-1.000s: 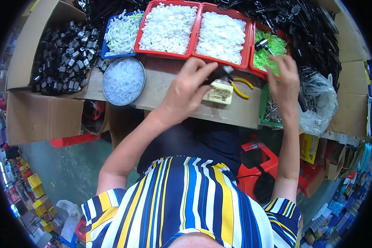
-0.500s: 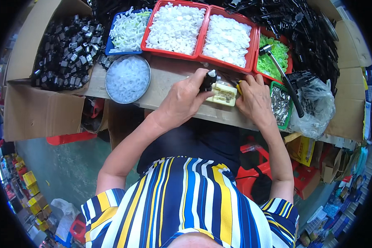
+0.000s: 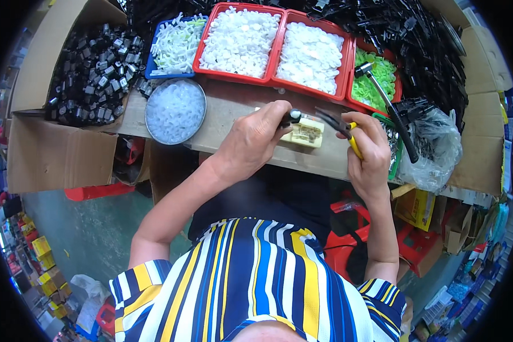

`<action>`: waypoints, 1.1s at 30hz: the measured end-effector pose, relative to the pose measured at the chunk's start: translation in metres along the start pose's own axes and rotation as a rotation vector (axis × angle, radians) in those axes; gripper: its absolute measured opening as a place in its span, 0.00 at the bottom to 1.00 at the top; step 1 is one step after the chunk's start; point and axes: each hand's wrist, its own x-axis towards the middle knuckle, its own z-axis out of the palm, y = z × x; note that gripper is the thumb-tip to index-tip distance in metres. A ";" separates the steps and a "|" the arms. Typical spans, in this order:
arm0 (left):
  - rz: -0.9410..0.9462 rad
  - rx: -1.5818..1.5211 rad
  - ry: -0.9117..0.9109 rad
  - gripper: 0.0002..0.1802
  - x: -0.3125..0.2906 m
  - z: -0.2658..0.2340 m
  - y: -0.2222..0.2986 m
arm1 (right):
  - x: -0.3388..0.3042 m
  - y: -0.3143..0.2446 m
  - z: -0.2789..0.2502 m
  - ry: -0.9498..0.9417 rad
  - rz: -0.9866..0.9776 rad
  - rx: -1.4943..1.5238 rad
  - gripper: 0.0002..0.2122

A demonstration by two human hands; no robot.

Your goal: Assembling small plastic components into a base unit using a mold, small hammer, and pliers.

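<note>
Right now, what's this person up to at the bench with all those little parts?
A person in a striped shirt sits at a wooden bench. The left hand presses a small black part onto a cream-coloured block lying on the bench. The right hand holds yellow-handled pliers, tips pointing toward the block. Behind it stand red trays of white pieces, a tray of green pieces with a hammer leaning over it, and a round dish of clear pieces.

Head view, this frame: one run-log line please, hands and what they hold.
left hand: holds small black part over cream block | right hand: grips yellow-handled pliers | bench: red trays behind
</note>
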 end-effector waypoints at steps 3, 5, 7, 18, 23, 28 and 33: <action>0.012 0.005 -0.017 0.20 0.004 -0.003 0.007 | 0.004 -0.013 -0.004 0.022 -0.026 -0.011 0.08; 0.017 0.004 -0.038 0.20 0.005 -0.005 0.010 | 0.005 -0.016 -0.003 0.037 -0.048 -0.036 0.08; 0.017 0.004 -0.058 0.20 0.004 -0.006 0.011 | 0.005 -0.017 -0.002 0.014 -0.057 -0.052 0.09; -0.456 -0.782 -0.154 0.16 -0.015 0.001 0.018 | 0.001 -0.014 0.012 -0.054 -0.065 0.062 0.10; -0.544 -0.923 -0.158 0.17 -0.020 0.002 0.018 | -0.003 -0.014 0.010 -0.106 -0.036 0.111 0.10; -0.616 -1.321 -0.403 0.14 -0.015 -0.006 0.008 | -0.009 -0.011 0.005 -0.171 -0.026 0.191 0.10; -0.631 -1.939 -0.654 0.17 -0.021 0.001 0.000 | -0.012 -0.014 0.002 -0.168 -0.036 0.248 0.10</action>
